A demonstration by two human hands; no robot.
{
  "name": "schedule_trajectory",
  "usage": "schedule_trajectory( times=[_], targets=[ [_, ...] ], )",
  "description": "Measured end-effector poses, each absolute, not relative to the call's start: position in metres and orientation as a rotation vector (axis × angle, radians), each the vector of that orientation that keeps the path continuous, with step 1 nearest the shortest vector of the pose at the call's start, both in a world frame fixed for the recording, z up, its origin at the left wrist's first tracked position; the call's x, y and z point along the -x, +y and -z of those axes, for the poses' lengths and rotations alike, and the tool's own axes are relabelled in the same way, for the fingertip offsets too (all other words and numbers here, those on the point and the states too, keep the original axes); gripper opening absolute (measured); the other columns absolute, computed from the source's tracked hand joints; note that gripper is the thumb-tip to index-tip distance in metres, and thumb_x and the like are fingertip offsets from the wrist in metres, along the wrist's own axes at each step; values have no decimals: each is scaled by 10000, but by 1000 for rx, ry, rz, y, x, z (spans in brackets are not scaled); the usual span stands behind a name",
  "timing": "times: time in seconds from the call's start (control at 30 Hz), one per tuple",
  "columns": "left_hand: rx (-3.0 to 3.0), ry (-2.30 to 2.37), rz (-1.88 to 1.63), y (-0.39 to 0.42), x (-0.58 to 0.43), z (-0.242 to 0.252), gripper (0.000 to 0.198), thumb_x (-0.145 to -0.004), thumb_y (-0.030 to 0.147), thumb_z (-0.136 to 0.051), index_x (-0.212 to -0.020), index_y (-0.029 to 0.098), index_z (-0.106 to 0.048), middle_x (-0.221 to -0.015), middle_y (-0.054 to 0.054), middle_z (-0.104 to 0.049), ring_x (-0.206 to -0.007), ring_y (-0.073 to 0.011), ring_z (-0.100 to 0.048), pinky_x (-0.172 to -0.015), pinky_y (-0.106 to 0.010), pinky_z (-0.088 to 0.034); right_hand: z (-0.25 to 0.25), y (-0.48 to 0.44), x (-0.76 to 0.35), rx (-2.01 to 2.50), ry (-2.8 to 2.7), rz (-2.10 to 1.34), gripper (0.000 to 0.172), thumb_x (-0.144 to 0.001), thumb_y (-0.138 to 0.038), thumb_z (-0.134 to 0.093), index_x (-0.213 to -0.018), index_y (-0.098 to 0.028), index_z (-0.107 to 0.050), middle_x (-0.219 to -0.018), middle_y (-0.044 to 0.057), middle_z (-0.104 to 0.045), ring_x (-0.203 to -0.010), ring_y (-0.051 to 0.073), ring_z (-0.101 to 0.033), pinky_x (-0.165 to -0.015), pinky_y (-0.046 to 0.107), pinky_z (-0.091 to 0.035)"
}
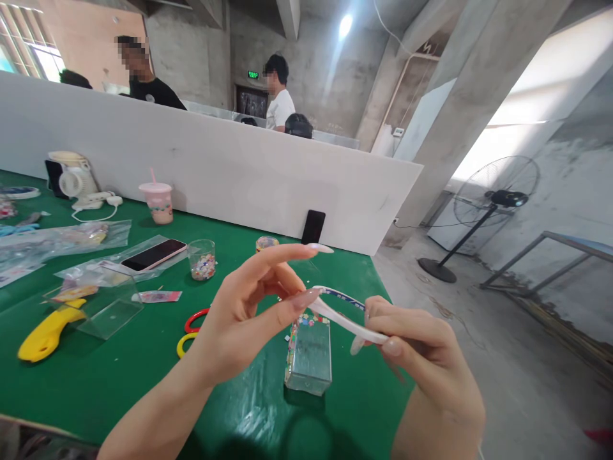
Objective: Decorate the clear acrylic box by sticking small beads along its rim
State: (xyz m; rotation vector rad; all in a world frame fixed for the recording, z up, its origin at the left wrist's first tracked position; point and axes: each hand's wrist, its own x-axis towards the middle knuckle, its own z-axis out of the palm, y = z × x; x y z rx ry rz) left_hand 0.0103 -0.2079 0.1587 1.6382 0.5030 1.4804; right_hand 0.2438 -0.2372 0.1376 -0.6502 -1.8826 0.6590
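Note:
Between my hands, above the table, is a thin white ring with blue print on its inside, which looks like a narrow roll of tape point(345, 321). My right hand point(426, 348) grips its right side between thumb and fingers. My left hand point(253, 306) pinches the left edge with the thumb against a bent finger, while the index finger stretches out above. Below the roll a clear plastic box point(311, 358) stands on the table, with small colourful pieces along its top and left edges. Red and yellow scissors handles point(189, 345) show partly behind my left wrist.
The green table point(158, 377) carries a clear cup of small pieces point(202, 263), a phone point(154, 255), a yellow-handled tool point(50, 331), a clear plastic stand point(112, 306) and a pink cup point(158, 201). A black phone point(313, 226) leans on the white partition point(230, 169). People are behind it.

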Motion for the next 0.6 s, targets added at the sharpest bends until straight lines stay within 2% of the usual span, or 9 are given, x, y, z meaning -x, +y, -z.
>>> schedule_trajectory(
  times=[0.17,0.27,0.47,0.6],
  targets=[
    [-1743,563,-1557,-206,-11,-154,282,-913,100,-606,-1037,313,-742,-705,42,-657,-597,-89,-616,-546,-168,-526,-136,-238,-240,627,-1919,-655,207,-987,-317,-544,-946,-243,-733,-485,-24,-585,-503,143,-419,-638,368,-385],
    [-1847,621,-1592,-203,-11,-152,298,-901,72,-593,-1061,289,-718,-669,52,-622,-544,-79,-588,-512,-170,-503,-135,-239,-238,607,-1904,-661,174,-980,-309,-560,-956,-253,-723,-513,-18,-606,-541,152,-457,-632,352,-401],
    [-2086,563,-1627,-192,-13,-145,316,-912,67,-574,-1137,269,-667,-777,9,-684,-660,-119,-636,-583,-216,-529,-136,-242,-226,540,-1889,-526,184,-966,-328,-577,-993,-237,-735,-541,0,-569,-552,157,-452,-575,333,-392],
    [-1874,566,-1658,-189,-18,-145,233,-940,132,-588,-1122,264,-647,-746,22,-646,-644,-112,-623,-601,-221,-537,-136,-244,-213,538,-1900,-422,187,-965,-300,-570,-987,-215,-734,-586,17,-560,-574,162,-464,-571,338,-411]
  ],
)
